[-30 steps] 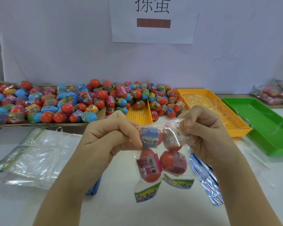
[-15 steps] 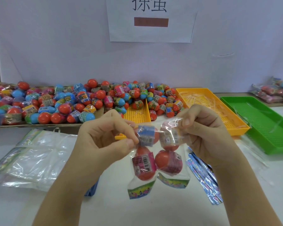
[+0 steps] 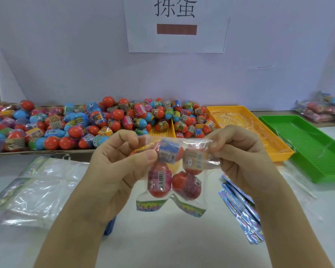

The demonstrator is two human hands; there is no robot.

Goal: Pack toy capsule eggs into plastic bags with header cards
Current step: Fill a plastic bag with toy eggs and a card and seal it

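Observation:
A clear plastic bag point(image 3: 190, 202) with a coloured printed bottom edge hangs between my hands above the white table. Several red capsule eggs point(image 3: 160, 180) with printed wrappers sit inside it. My left hand point(image 3: 120, 171) pinches the bag's top left corner between thumb and forefinger. My right hand point(image 3: 238, 157) pinches the top right corner, fingers curled. A large heap of loose capsule eggs point(image 3: 81, 124) lies along the back of the table.
A pile of empty clear bags point(image 3: 37, 188) lies at the left. Blue shiny header cards point(image 3: 242, 209) are stacked at the right. A yellow tray point(image 3: 259, 136) and a green tray point(image 3: 317, 149) stand at the back right, with packed bags point(image 3: 325, 109) beyond.
The bag with the eggs stays pinched at its top by both hands. The hands and bag have shifted slightly to the left in the view.

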